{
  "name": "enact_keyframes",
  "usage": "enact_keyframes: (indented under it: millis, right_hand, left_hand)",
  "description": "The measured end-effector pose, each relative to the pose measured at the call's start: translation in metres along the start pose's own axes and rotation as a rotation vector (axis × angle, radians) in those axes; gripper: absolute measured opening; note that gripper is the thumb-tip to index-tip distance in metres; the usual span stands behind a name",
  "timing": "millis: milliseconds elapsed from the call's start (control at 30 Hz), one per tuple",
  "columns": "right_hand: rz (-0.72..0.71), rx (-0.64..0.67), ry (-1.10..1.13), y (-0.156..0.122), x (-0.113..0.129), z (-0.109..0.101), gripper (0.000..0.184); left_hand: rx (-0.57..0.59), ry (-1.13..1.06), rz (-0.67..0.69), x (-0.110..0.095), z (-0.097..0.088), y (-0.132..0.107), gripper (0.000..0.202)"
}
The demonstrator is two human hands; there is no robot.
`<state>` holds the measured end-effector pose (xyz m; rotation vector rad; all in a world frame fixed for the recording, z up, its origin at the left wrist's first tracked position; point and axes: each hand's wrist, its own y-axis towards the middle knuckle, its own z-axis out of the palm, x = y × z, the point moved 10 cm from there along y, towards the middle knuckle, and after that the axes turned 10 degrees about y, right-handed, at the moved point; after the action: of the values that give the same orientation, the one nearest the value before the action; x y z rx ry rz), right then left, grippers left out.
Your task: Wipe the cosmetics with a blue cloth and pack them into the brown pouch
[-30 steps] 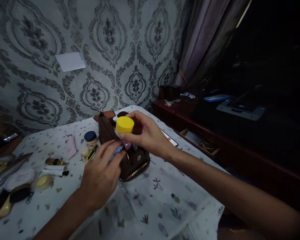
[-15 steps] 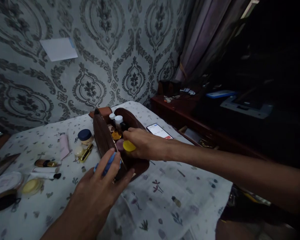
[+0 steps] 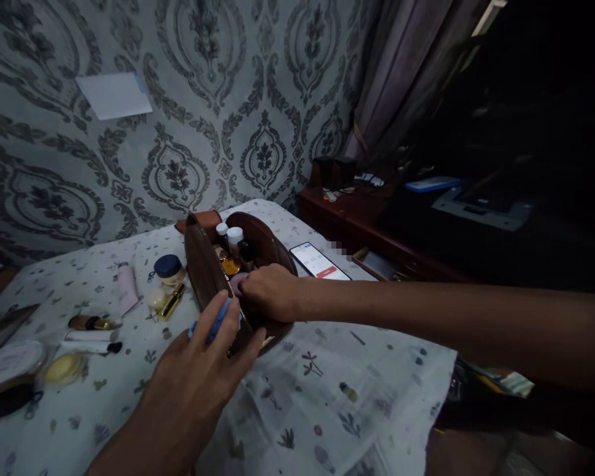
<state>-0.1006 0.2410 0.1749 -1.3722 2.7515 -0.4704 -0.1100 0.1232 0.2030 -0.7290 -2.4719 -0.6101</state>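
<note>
A brown toiletry bag [image 3: 201,261] lies unzipped on the patterned cloth. White-capped bottles [image 3: 235,237], an amber jar [image 3: 231,266] and a pinkish round item [image 3: 237,283] are inside it. My right hand [image 3: 270,291] is down in the bag, fingers curled; whatever they hold is hidden. At the bag's near zipped edge is my left hand [image 3: 198,360], bent around a small blue object [image 3: 216,322] whose kind I cannot make out. Its thumb reaches the bag's zipper.
Left of the bag lie a blue-lidded jar [image 3: 168,270], a gold tube [image 3: 170,303], a pink tube [image 3: 127,287], a yellow round pot [image 3: 64,368] and a black-backed brush [image 3: 8,398]. A lit phone [image 3: 320,262] rests behind my right wrist. A dark red desk [image 3: 347,211] stands beyond.
My right hand has sunk deeper into the bag, and the yellow item seen at its fingers is now out of sight. My left hand has stayed almost still.
</note>
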Motion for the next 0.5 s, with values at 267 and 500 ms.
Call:
enact_keyframes:
  millis: [267,500]
  right_hand:
    - [-0.007,-0.007,-0.025,-0.0008,0.0014,-0.0034,0.025]
    - [-0.002,-0.003,-0.032,0.0044,0.0012,0.005,0.028]
  left_hand:
    - [-0.03,0.026,0.01,-0.0021,-0.0028,0.0005,0.067]
    - [-0.023,0.021,0.007,-0.0031,-0.0003,-0.0003,0.065]
